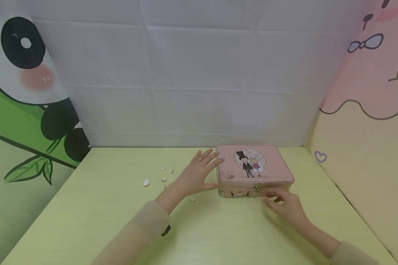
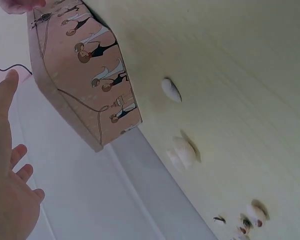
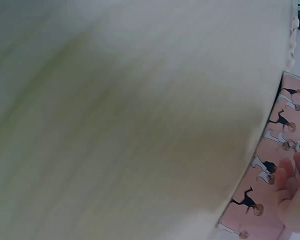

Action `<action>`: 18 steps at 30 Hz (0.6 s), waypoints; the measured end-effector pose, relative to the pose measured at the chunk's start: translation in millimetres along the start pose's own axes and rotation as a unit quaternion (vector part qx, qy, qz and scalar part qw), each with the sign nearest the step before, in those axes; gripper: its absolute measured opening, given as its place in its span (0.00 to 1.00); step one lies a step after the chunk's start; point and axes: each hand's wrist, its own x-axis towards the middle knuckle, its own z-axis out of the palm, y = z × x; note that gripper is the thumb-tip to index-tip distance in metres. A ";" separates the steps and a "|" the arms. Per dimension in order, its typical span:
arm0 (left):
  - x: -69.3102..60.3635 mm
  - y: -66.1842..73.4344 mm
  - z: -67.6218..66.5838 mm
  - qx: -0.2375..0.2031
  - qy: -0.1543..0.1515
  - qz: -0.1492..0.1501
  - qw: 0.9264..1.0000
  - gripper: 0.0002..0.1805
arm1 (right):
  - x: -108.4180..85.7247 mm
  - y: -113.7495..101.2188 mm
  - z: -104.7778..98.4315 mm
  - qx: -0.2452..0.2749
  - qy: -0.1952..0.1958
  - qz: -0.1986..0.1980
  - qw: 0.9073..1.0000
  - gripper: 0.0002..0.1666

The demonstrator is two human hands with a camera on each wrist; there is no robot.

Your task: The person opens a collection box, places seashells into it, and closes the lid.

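A pink tin box (image 1: 275, 162) with a cartoon couple on its lid sits at the back right of the table, its lid down. On its front is a small metal latch (image 1: 257, 186). My left hand (image 1: 196, 175) is beside the box's left side, fingers spread and straight, the tips about at the lid's edge. At the front, my right hand (image 1: 286, 206) is just right of the latch, fingers loosely bent and thumb apart. In the right wrist view, its fingertips (image 3: 285, 172) lie close to the latch; contact is unclear.
Several small white seashells (image 1: 146, 182) lie scattered on the pale yellow-green table (image 1: 96, 206), left of the box and around my left forearm. A white cloth backdrop (image 1: 192, 110) rises behind the table. Printed panels (image 1: 358, 147) stand along both sides.
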 end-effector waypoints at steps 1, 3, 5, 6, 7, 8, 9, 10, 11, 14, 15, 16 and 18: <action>1.6 0.8 3.5 0.001 -0.006 0.002 1.000 0.44 | 0.1 0.9 1.6 0.008 -0.004 0.003 1.000 0.11; 4.4 1.9 10.4 0.002 -0.016 0.004 1.000 0.43 | 0.3 3.2 4.9 0.018 -0.008 0.008 1.000 0.11; 6.2 2.7 15.7 0.004 -0.024 0.008 1.000 0.42 | 0.6 5.6 8.0 0.024 -0.009 0.013 1.000 0.11; 6.8 3.0 17.9 0.003 -0.028 0.010 1.000 0.41 | 0.7 6.6 9.4 0.026 -0.009 0.016 0.999 0.11; 7.5 3.1 20.1 0.000 -0.030 0.011 0.999 0.41 | 0.6 7.7 11.0 0.028 -0.010 0.022 0.999 0.11; 8.1 3.3 21.7 -0.006 -0.030 0.012 0.999 0.40 | 0.7 8.5 12.6 0.034 -0.011 0.030 0.999 0.11; 8.5 3.4 23.0 -0.011 -0.032 0.013 0.999 0.39 | 0.8 9.2 14.1 0.040 -0.012 0.038 0.998 0.11; 8.9 3.5 24.2 -0.015 -0.033 0.012 0.999 0.38 | 1.0 9.6 15.6 0.049 -0.014 0.048 0.998 0.11; 9.2 3.5 25.4 -0.021 -0.035 0.010 0.999 0.38 | 1.1 9.8 17.1 0.057 -0.017 0.060 0.996 0.11; 10.0 3.4 27.8 -0.033 -0.043 0.002 0.999 0.34 | 1.2 9.9 21.6 0.081 -0.025 0.102 0.991 0.12; 10.1 3.4 28.6 -0.034 -0.049 -0.002 0.998 0.33 | 1.1 9.6 23.0 0.086 -0.027 0.116 0.989 0.12; 10.4 3.3 29.5 -0.037 -0.053 -0.005 0.998 0.31 | 1.1 8.9 24.3 0.092 -0.027 0.129 0.987 0.13; 9.9 3.4 30.2 -0.040 -0.062 -0.010 0.997 0.28 | 1.1 6.3 26.6 0.104 -0.026 0.152 0.982 0.14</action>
